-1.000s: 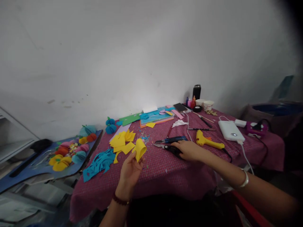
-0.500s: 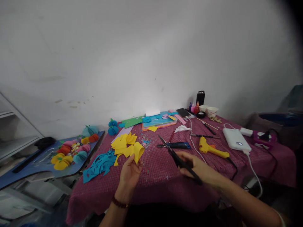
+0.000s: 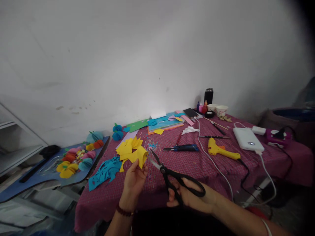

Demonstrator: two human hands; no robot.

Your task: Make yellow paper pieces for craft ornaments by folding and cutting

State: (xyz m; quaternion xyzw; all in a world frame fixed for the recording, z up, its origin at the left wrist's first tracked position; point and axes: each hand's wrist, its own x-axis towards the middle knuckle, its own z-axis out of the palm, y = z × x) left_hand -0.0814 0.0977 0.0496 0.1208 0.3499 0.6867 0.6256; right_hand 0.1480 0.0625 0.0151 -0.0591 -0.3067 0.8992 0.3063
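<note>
Between the fingertips of my left hand (image 3: 136,177) is a folded piece of yellow paper (image 3: 141,155), curled over at its right side. My right hand (image 3: 183,195) grips black-handled scissors (image 3: 163,169) by the loops. Their blades are spread apart, with the tips close to the right edge of the yellow paper; whether they touch it I cannot tell. More yellow paper pieces (image 3: 125,147) lie just behind my left hand. To its left is a heap of blue paper scraps (image 3: 104,172). A blue utility knife (image 3: 184,148) rests behind the scissors.
On the right lie a yellow glue gun (image 3: 219,150), a white power bank (image 3: 248,139) and a trailing white cable (image 3: 209,160). Coloured paper sheets (image 3: 164,124) and a phone (image 3: 190,113) are at the back. Paper pumpkins (image 3: 67,168) sit on a blue board at left.
The scissors have come left and down toward the yellow paper, and their blades have opened. My left hand has stayed nearly in place, still pinching the paper.
</note>
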